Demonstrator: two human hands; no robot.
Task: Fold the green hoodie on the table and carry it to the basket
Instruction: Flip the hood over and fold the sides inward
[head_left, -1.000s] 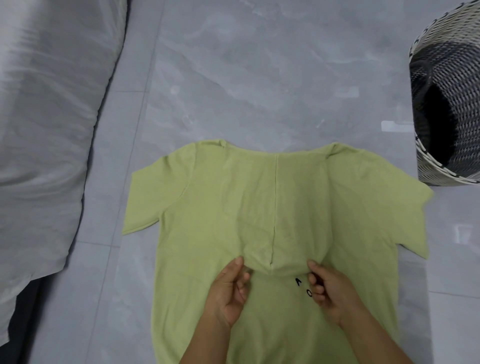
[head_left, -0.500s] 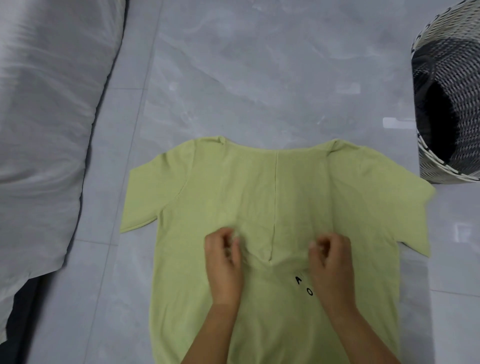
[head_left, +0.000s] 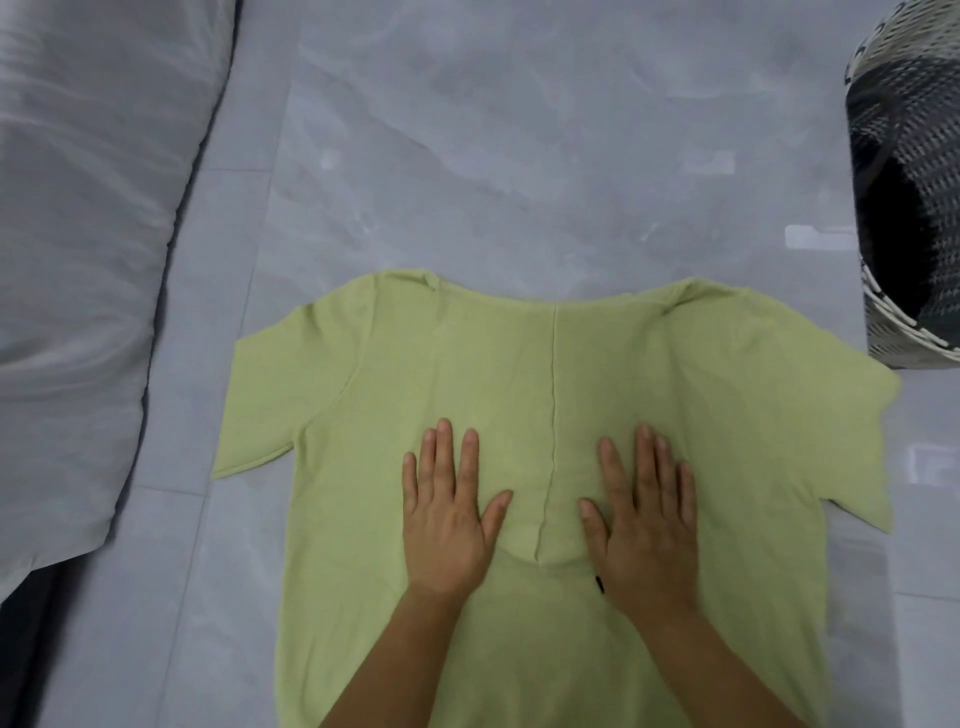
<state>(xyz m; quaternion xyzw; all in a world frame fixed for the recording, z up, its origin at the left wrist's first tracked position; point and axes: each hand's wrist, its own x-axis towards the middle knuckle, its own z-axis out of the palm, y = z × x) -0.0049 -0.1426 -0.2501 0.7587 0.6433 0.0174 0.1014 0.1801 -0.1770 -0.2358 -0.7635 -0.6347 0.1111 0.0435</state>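
The light green short-sleeved hoodie (head_left: 524, 374) lies spread flat on a grey marbled surface, its hood folded down over the body with a centre seam showing. My left hand (head_left: 447, 514) rests flat, fingers spread, on the left side of the hood. My right hand (head_left: 641, 519) lies flat on the right side of the hood, partly covering some black print. Neither hand grips the cloth. The woven black-and-white basket (head_left: 893, 322) stands at the right edge, just beyond the hoodie's right sleeve.
A large grey cushion or bedding (head_left: 88, 249) fills the left side, close to the hoodie's left sleeve. Bare grey tiled surface (head_left: 519, 156) stretches beyond the hoodie's far edge.
My hands were pinching the hood's lower edge a second ago. They have let go and moved up, and both palms now lie flat on the hood.
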